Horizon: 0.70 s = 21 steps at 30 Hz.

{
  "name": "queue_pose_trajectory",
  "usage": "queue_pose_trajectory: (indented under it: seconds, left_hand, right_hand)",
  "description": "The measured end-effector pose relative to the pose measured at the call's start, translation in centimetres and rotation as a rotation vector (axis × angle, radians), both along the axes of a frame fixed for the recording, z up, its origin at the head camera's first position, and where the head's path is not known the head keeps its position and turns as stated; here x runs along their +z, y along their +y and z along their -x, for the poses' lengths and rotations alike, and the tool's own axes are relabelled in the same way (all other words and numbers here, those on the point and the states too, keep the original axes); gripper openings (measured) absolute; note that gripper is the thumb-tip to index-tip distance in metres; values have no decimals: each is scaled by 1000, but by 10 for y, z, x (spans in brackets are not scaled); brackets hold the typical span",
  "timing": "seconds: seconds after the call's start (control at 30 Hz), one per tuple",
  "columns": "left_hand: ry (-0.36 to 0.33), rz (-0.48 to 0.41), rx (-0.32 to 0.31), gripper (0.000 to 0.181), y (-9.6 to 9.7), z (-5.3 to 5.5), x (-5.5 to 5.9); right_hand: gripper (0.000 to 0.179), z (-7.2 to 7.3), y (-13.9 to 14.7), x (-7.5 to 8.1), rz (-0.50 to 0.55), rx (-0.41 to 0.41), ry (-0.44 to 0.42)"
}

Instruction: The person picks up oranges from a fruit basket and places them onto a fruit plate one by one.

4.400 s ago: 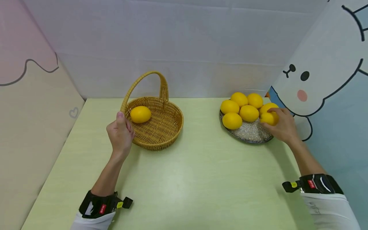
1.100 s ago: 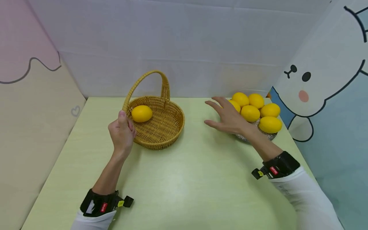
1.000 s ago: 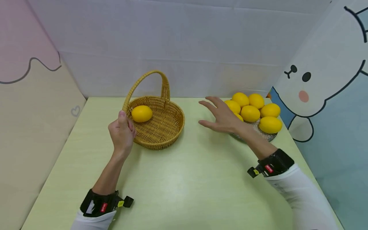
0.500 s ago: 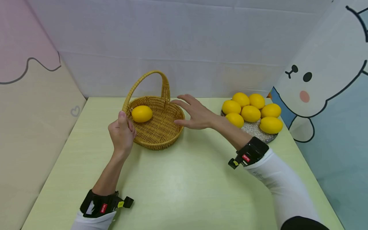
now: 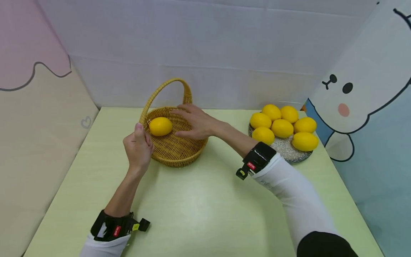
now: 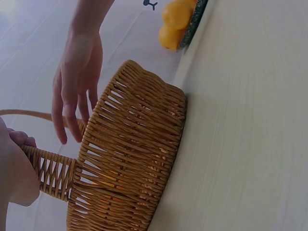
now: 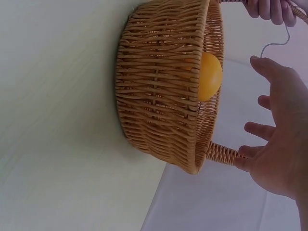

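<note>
A wicker basket (image 5: 176,151) with an arched handle stands on the table, and one lemon (image 5: 161,126) lies inside at its left. My left hand (image 5: 138,148) grips the near left side of the handle. Over the basket's right part hovers my right hand (image 5: 197,123), fingers spread and holding nothing, pointing towards the lemon. In the right wrist view this hand (image 7: 281,130) is apart from the lemon (image 7: 210,77). The speckled plate (image 5: 285,147) at the right carries several lemons (image 5: 282,128); its front part is bare.
The pale green table (image 5: 192,200) stretches in front of the basket and plate. A whitish wall (image 5: 224,85) rises behind them. At the right is a panel with a cartoon face (image 5: 346,103), close to the plate.
My right hand, earlier pinching a lemon at the plate's right side, has let it go there and moved left over the basket. The left hand keeps its grip on the handle.
</note>
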<state>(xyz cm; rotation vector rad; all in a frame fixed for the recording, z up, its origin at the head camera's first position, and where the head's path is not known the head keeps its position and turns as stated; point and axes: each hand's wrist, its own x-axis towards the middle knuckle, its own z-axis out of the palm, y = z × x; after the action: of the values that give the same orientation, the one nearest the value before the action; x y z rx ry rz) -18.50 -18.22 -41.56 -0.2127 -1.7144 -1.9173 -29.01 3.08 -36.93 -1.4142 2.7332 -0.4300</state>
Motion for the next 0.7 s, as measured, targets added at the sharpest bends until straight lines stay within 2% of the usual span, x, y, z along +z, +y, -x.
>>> queue_pose_trajectory:
  seconds: [0.13,0.3,0.7]
  left_hand:
    - [-4,2,-7,69,0,0,1]
    - [-10,9,-13,68,1,1,0]
    - [-37,1,12,67,-1,-3,3]
  right_hand:
    - [77,7,-18,0,-21,23,6]
    - [76,15,-36,-5,-114,-2,6]
    - [76,21,-82,-22,-226,-60,-83]
